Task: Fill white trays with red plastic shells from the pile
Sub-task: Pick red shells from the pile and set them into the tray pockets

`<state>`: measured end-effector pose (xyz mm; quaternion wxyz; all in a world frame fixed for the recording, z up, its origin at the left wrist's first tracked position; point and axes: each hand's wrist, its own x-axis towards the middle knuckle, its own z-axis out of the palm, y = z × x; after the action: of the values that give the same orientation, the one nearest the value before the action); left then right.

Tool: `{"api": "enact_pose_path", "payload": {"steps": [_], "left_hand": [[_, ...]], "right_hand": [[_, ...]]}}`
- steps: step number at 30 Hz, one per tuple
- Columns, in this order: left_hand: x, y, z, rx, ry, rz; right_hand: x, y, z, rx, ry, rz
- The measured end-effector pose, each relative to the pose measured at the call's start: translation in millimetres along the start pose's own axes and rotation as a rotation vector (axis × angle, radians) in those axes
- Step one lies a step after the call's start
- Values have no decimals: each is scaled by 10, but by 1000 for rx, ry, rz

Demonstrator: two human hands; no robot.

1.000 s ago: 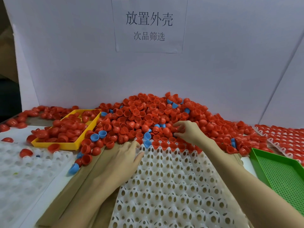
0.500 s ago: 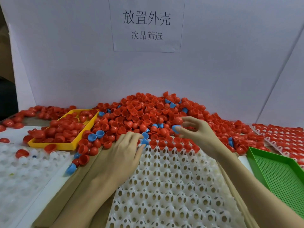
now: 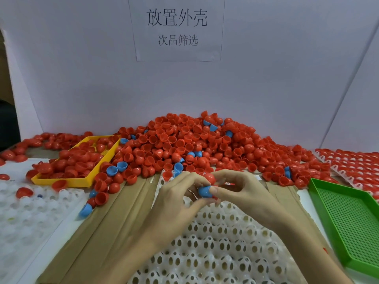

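A big pile of red shells (image 3: 184, 144), with a few blue ones mixed in, lies against the back wall. The empty white tray (image 3: 215, 242) with egg-shaped holes lies in front of it, its far edge at the pile's foot. Both hands meet above that far edge. My right hand (image 3: 242, 193) pinches a blue shell (image 3: 204, 191) with its thumb, and a red shell (image 3: 209, 178) sits right above the blue one. My left hand (image 3: 176, 199) reaches in from the left, its fingertips on the red shell and its thumb under the pair.
A yellow tray (image 3: 61, 182) full of red shells sits at the left. A second white tray (image 3: 30, 212) holds a couple of red shells. A green mesh tray (image 3: 348, 222) lies at the right, with a filled white tray (image 3: 359, 160) behind it. Cardboard (image 3: 123, 212) lies under the middle tray.
My right hand lifted a blue and red shell out of the pile and drew it back over the tray. My left hand left the tray edge and came up to meet it.
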<state>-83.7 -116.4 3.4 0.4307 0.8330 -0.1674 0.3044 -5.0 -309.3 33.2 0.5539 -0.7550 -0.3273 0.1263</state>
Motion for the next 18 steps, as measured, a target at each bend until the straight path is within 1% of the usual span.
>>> {"api": "enact_pose_path", "payload": {"steps": [2, 3, 4, 5, 7, 8, 9, 11, 12, 13, 15, 18], "left_hand": [[40, -33, -87, 30, -21, -45], [79, -81, -178, 76, -2, -61], [122, -153, -308, 151, 53, -71], [162, -245, -479, 264, 146, -73], [200, -470, -886, 560, 355, -86], [182, -586, -1077, 688, 415, -137], [150, -690, -1223, 787, 426, -227], [83, -828, -1360, 901, 368, -386], [70, -851, -1350, 903, 335, -404], [78, -836, -1298, 863, 310, -387], [132, -715, -1122, 709, 258, -311], [159, -463, -769, 482, 143, -217]], "right_hand": [[-35, -6, -65, -11, 58, 9], [-53, -15, -107, -13, 86, 9], [-68, -24, -148, -13, 112, 5], [-76, -31, -184, -8, 139, 1], [-74, -26, -225, 14, 186, -1], [-68, -14, -227, 22, 196, 1], [-62, 1, -223, 26, 200, 6], [-53, 20, -210, 31, 195, 19], [-52, 27, -206, 28, 183, 24], [-50, 36, -202, 19, 170, 28], [-42, 51, -193, 0, 167, 34], [-43, 68, -185, 37, 232, 43]]}}
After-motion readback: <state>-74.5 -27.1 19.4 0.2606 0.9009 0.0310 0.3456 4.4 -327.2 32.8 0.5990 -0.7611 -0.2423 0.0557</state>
